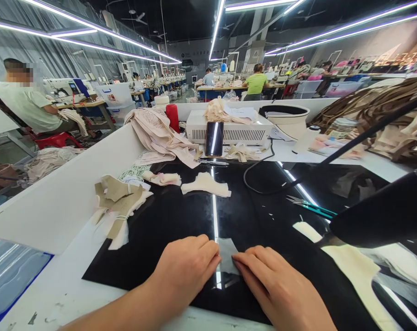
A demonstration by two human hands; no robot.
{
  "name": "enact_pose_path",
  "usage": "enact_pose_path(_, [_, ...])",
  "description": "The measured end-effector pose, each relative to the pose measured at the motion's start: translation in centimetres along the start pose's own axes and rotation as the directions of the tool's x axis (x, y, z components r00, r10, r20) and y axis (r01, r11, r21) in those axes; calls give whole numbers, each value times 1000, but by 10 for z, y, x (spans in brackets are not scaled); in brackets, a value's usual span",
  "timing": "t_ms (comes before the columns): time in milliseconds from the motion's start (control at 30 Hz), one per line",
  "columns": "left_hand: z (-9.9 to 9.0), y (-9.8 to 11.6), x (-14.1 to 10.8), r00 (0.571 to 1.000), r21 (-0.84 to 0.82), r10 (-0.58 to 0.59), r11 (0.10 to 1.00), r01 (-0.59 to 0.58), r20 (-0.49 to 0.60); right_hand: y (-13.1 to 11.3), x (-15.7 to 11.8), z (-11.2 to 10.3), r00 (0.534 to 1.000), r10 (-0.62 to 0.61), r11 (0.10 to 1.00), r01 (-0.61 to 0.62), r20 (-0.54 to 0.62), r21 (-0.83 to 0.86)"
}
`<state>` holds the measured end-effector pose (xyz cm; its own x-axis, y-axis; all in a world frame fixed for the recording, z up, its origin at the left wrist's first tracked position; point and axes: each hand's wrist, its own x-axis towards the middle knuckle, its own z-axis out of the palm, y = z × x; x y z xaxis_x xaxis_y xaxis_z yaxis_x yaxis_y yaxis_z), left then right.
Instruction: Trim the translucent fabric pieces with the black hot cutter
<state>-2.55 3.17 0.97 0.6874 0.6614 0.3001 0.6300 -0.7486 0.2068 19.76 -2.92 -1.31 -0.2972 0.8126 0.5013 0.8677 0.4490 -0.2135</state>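
Head view takes in a long workshop point(194, 73) under strip lights point(216, 30), with rows of machines and seated people. A white table point(62, 280) with raised walls fills the foreground. Beyond its left wall sits a person in a pale top point(34, 103); farther back, another wears a yellow-green shirt point(256, 85). A glossy black panel point(139, 250) covers most of the tabletop. Brown strips point(339, 103) heap up at the far right, and a white vented box point(245, 134) stands at the back. Beside the box lies a pale pink fabric pile point(153, 124). Some dark tapered equipment point(384, 211) juts in from the right above cream cut fabric point(355, 266).

Both hands reach over the panel's near part, the left hand point(189, 259) with fingers curled, the right hand point(273, 276) with fingers straighter and together. A phone point(214, 138) leans upright against the box. Teal-handled snips point(318, 209) lie toward the right. Between the hands is a small sheer piece point(228, 253): left thumb and fingers grip its left edge, right thumb and fingertips its right. Whether it rests fully flat, I cannot tell. Tiny white scraps point(271, 214) dot the black surface.
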Motion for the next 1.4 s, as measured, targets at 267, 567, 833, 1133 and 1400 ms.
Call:
enact_pose_path(267, [0, 1, 0, 1000, 37, -12, 999, 12, 2, -3, 3, 0, 999, -40, 997, 39, -20, -65])
enact_pose_path(567, [-8, 11, 3, 975, 74, 159, 986, -149, -156, -8, 7, 0, 997, -67, 996, 64, -31, -68])
enact_pose_path(833, [0, 17, 3, 945, -12, 265, 962, -272, -190, -10, 7, 7, 990, -68, 997, 63, -125, -46])
enact_pose_path(1133, [4, 16, 0, 954, -20, 249, 967, -256, -167, -10, 9, 7, 987, -73, 997, 68, -141, -43])
enact_pose_path(1400, [6, 15, 0, 951, -27, 253, 965, -262, -179, -10, 5, 13, 992, -37, 999, 34, -124, -24])
